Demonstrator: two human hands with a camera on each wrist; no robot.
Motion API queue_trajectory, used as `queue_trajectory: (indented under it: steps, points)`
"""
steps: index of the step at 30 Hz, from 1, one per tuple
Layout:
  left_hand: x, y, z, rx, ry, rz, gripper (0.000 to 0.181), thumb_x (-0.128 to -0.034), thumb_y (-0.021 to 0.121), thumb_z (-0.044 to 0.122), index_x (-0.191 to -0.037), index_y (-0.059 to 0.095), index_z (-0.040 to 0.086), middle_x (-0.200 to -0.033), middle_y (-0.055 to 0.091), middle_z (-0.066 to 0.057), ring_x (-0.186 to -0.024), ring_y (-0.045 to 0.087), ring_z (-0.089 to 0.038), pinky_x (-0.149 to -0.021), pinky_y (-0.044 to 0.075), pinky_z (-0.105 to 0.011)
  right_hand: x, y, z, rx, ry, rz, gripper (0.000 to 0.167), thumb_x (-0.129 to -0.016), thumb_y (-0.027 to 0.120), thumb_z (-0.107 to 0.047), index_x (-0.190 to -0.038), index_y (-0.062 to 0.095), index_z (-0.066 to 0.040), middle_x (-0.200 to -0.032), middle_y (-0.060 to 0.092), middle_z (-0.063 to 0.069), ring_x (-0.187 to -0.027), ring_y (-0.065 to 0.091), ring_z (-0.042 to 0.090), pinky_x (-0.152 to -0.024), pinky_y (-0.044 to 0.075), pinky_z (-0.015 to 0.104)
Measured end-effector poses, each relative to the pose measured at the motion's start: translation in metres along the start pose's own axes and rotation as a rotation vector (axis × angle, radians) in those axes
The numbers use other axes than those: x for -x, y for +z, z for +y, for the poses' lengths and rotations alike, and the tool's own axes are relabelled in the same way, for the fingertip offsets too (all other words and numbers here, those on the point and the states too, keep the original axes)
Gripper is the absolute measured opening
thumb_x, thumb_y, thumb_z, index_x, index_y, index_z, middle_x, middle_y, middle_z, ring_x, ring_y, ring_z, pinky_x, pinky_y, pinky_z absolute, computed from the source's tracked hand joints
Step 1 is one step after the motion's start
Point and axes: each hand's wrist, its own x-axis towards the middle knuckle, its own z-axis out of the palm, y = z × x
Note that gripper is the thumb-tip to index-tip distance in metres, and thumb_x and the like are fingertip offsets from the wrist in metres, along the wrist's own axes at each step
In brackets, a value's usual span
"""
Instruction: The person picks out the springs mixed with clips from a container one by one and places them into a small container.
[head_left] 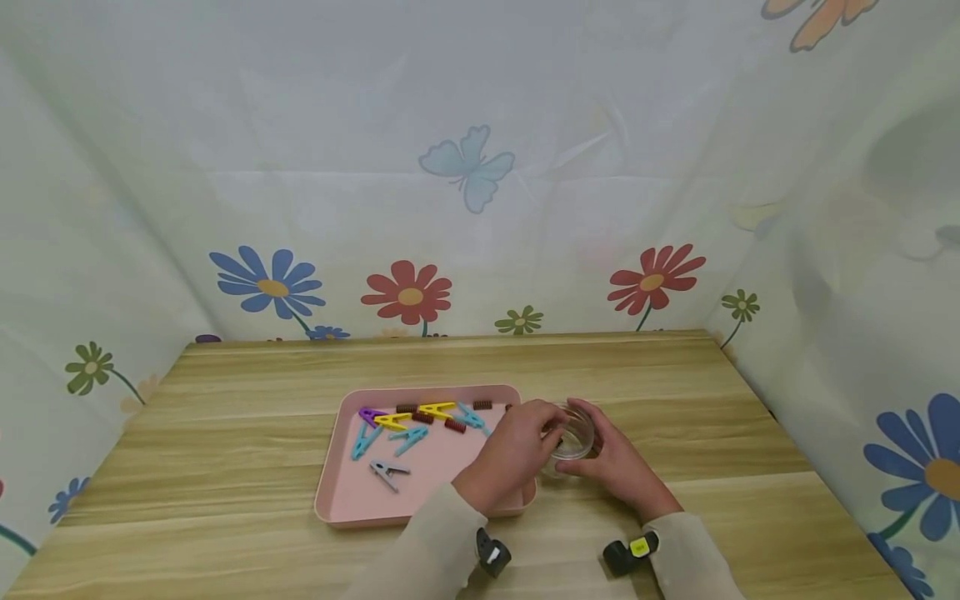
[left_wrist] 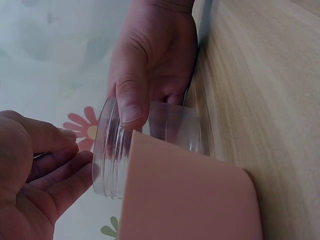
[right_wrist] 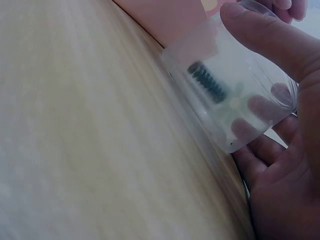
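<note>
My right hand [head_left: 617,463] grips a clear plastic jar [head_left: 574,437] round its side, thumb on one side and fingers on the other. The jar is upright on the table, its mouth uncovered. Inside it, in the right wrist view, shows a dark ribbed coil [right_wrist: 207,82], like a spring. My left hand [head_left: 522,442] is at the jar's mouth. In the left wrist view its thumb and loosely bent fingers [left_wrist: 72,182] are beside the rim, with nothing visible between them. Left of the jar is a pink tray [head_left: 450,483] with several brown coils [head_left: 455,426] and coloured clothespins [head_left: 409,439].
The tray's raised wall [left_wrist: 190,195] stands close beside the jar. A grey clothespin [head_left: 388,473] lies apart from the others in the tray. The wooden table [head_left: 247,433] ends at a flower-printed curtain [head_left: 480,267] at the back.
</note>
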Motion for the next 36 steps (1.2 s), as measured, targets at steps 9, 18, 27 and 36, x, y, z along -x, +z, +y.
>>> queue_trajectory:
  steps: [9, 18, 27, 36]
  points:
    - [0.0, -0.005, 0.0, 0.029, -0.035, 0.002, 0.02, -0.0959, 0.06, 0.018, -0.112, 0.069, 0.009, -0.107, 0.067, -0.001, -0.092, 0.064, -0.01, -0.078, 0.053, -0.02, 0.0, 0.0, 0.002, 0.001, -0.007, 0.002, 0.097, -0.071, 0.086, -0.03, -0.15, 0.03, -0.024, -0.153, 0.037, -0.002, -0.141, 0.037, 0.026, -0.114, 0.028, 0.055]
    - [0.001, -0.009, -0.003, 0.038, -0.07, -0.002, 0.024, -0.0973, 0.058, 0.022, -0.119, 0.066, 0.013, -0.113, 0.065, -0.002, -0.097, 0.065, -0.012, -0.081, 0.054, -0.024, 0.0, 0.001, -0.001, 0.001, 0.023, 0.01, 0.096, -0.071, 0.086, -0.029, -0.149, 0.031, -0.027, -0.151, 0.04, -0.002, -0.141, 0.038, 0.025, -0.115, 0.027, 0.055]
    - [0.001, -0.016, -0.006, 0.01, -0.077, -0.007, 0.024, -0.0962, 0.06, 0.02, -0.119, 0.066, 0.015, -0.116, 0.065, -0.001, -0.097, 0.065, -0.012, -0.082, 0.055, -0.026, 0.0, 0.001, -0.001, -0.009, 0.004, 0.0, 0.095, -0.072, 0.086, -0.028, -0.149, 0.03, -0.027, -0.15, 0.041, -0.002, -0.141, 0.039, 0.024, -0.113, 0.03, 0.054]
    - [0.002, -0.027, -0.009, 0.026, -0.102, -0.005, 0.023, -0.0966, 0.059, 0.02, -0.117, 0.067, 0.013, -0.115, 0.066, -0.002, -0.104, 0.065, -0.017, -0.088, 0.054, -0.032, -0.001, 0.001, 0.002, -0.016, -0.019, -0.006, 0.096, -0.071, 0.086, -0.027, -0.15, 0.03, -0.024, -0.151, 0.04, -0.003, -0.141, 0.038, 0.023, -0.114, 0.03, 0.052]
